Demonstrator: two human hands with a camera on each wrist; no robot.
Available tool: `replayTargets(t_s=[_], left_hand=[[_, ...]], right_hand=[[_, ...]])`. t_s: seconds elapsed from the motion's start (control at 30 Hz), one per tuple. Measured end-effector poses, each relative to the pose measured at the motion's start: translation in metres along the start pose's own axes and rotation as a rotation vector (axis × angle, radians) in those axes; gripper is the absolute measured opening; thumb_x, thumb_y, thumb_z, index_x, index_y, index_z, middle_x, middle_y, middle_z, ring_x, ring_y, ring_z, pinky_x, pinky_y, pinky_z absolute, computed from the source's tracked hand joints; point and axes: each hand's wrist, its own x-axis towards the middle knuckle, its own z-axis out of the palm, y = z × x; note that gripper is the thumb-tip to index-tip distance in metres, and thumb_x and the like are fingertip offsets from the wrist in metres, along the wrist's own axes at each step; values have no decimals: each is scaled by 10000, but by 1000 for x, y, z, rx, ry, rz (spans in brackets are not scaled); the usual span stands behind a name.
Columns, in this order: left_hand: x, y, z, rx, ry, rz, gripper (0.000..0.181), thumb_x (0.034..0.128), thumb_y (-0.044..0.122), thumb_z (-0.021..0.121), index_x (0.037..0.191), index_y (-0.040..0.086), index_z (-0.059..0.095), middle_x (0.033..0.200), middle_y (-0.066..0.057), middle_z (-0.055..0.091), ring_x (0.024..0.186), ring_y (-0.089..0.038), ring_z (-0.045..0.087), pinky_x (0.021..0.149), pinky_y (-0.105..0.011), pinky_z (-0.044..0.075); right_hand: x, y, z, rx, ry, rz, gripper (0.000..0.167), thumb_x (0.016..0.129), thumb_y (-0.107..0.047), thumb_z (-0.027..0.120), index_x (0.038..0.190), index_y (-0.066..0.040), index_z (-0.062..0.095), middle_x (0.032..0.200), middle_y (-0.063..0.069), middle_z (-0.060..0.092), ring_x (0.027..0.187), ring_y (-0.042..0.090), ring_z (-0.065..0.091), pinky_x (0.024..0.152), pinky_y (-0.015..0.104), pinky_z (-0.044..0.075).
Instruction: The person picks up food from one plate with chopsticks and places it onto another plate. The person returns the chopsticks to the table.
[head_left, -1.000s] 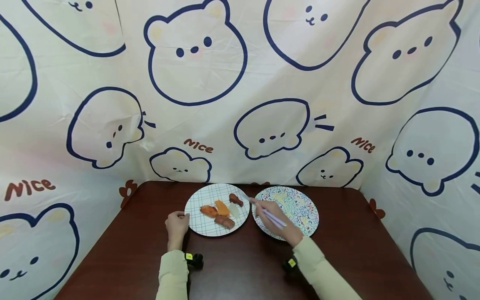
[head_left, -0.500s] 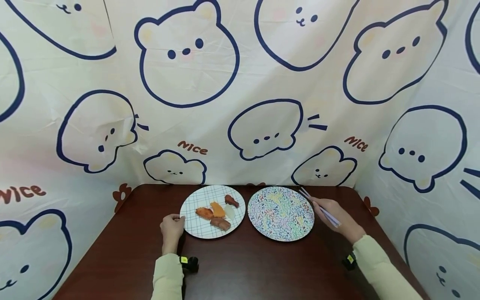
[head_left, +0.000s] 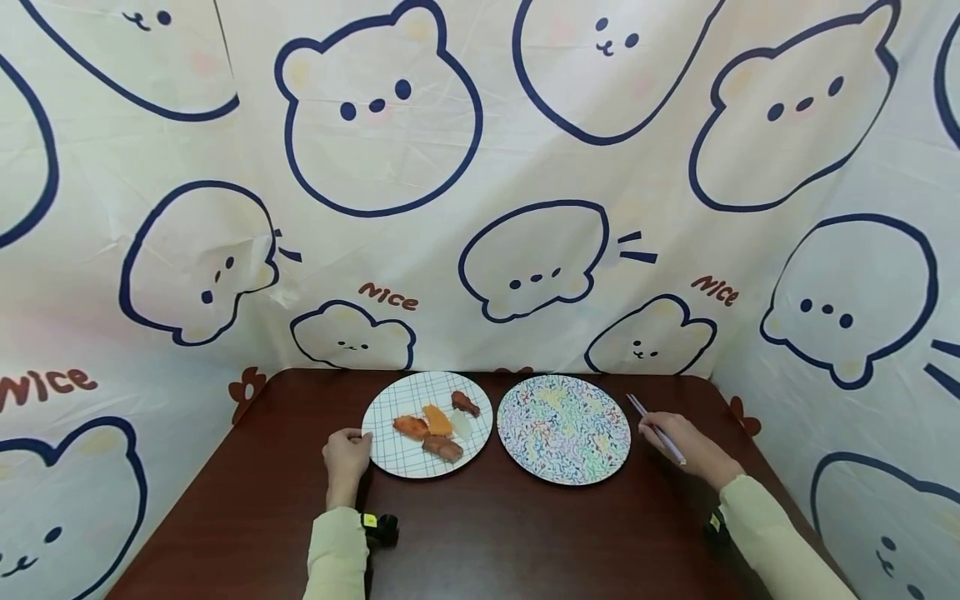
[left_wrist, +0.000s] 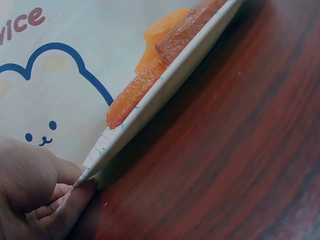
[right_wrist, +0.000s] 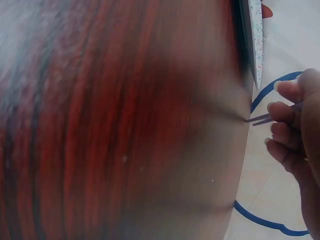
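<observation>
My left hand (head_left: 347, 458) pinches the left rim of the white grid-lined plate (head_left: 382, 442); in the left wrist view, the thumb lies above the rim and fingers below. On this plate sit a small drumstick (head_left: 465, 403), a yellow-orange piece (head_left: 437, 420), an orange-brown wing-like piece (head_left: 410, 427), a brown meat-like block (head_left: 442, 448) and a pale translucent piece (head_left: 461, 424). Right of the speckled plate (head_left: 562, 429), my right hand (head_left: 690, 446) holds a pair of pale purple chopsticks (head_left: 667, 446), low by the tabletop. Their tips point away and left, with nothing between them.
The two round plates stand side by side near the far edge of the dark brown table (head_left: 525, 533). A cloth backdrop (head_left: 525, 167) with bear drawings rises behind and on both sides. Wrist cameras (head_left: 386, 530) hang from the sleeves.
My right hand has carried the chopsticks from between the plates, across the speckled plate, to its right side, then lower and slightly nearer. The left hand stays on the grid-lined plate's rim.
</observation>
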Motion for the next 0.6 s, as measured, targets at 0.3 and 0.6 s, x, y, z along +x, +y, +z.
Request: replayTargets(t_s=[0.3,0.6], left_hand=[[-3,-3,-1,1,2,7,302,1004,151,596,1117,-116,677,961,-257,690,948,-429,623,820,-556,502],[-2,-4,0,-1,2,10,311,1007,157,595,1135,-114,676,999,-270,684,972,-435,617,832,-556,503]], right_hand=[[0,12,6,98,-105,135,200,951,71,566,1072,-62,653,987,82,630,878,215,567,784,359,497],[0,16,9,50,-113,126,242,927,65,477,1027,-19,680,1027,114,659,837,195,573,755,386,508]])
